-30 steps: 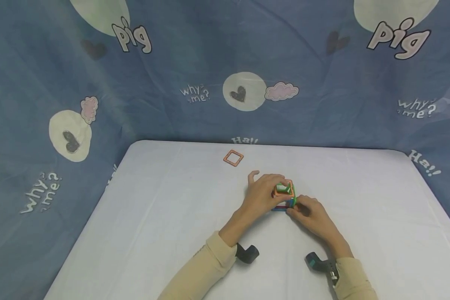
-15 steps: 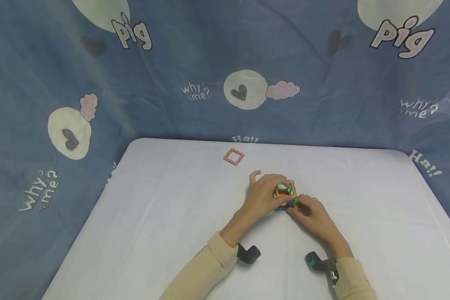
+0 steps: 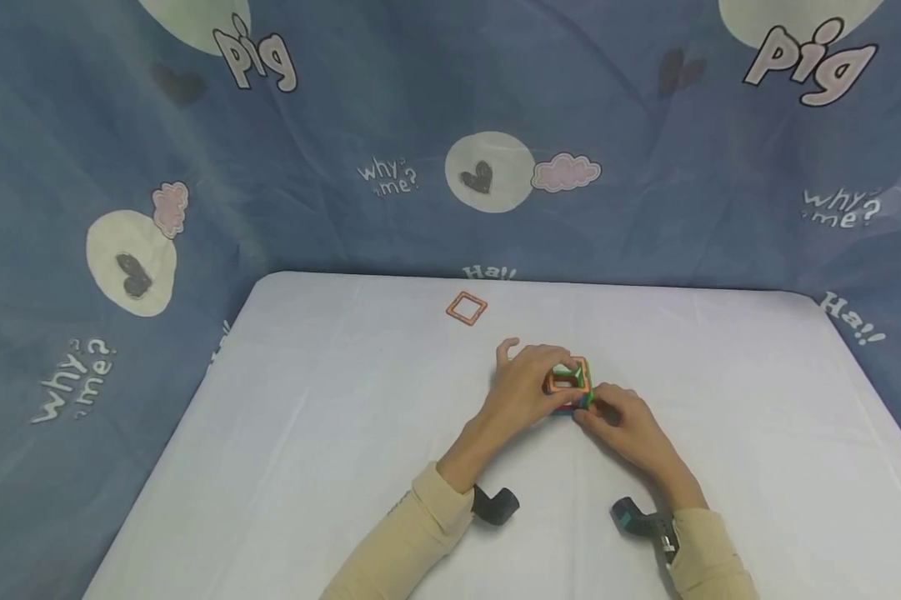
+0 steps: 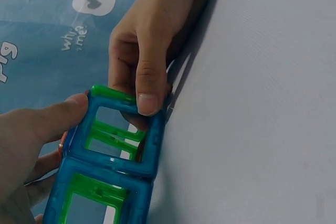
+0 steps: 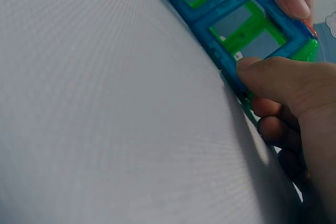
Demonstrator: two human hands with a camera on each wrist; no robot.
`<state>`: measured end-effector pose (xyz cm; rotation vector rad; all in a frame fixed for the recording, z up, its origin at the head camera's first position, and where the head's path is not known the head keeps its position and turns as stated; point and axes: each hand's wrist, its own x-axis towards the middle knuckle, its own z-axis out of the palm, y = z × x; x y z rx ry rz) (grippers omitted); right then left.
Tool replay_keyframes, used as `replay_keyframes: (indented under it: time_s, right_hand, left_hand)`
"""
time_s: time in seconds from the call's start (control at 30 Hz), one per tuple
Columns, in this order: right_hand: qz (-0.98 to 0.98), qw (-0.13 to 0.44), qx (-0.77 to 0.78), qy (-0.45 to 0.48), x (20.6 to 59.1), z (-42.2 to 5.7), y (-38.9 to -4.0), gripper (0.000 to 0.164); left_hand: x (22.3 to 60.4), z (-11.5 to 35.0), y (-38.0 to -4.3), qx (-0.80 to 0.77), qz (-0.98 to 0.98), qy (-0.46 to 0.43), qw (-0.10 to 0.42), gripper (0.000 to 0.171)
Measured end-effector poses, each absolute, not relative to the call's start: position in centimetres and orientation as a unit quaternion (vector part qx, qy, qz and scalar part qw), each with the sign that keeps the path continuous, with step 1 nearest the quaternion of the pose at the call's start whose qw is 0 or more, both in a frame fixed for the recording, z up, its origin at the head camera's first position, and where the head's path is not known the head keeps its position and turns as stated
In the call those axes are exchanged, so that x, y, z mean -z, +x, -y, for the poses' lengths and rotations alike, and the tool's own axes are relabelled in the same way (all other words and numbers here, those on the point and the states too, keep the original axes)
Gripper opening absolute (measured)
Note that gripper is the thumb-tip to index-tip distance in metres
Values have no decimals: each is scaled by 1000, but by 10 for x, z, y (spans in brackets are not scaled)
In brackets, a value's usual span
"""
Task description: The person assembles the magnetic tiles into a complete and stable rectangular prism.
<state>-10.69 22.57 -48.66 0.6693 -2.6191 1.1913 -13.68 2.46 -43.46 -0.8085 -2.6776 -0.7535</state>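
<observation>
A small box-like build of magnetic tiles stands on the table between both hands. Its top is an orange square frame, with green and blue frames below. Two blue square frames lie edge to edge on its near side in the left wrist view, with green frames behind them. From the left, my left hand pinches the orange top between thumb and fingers. My right hand pinches the lower right corner, its thumb on a blue frame in the right wrist view. Fingers partly hide the far side.
A loose orange square tile lies flat near the back edge of the white table. Blue printed cloth rises behind the table and along its left side. Dark devices are strapped to both wrists.
Both hands keep their grip on the tile build with hardly any movement. The head view has shifted slightly, so the table appears a little higher in it.
</observation>
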Motion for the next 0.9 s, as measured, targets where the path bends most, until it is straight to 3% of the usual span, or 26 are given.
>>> replay_keyframes:
  time_s: [0.5, 0.9]
  right_hand:
    - [887, 86, -399, 217, 487, -227, -107, 18]
    - [885, 88, -398, 223, 487, -226, -108, 21]
  left_hand:
    - [432, -30, -131, 200, 935, -274, 104, 18]
    - [432, -33, -129, 195, 933, -286, 100, 18]
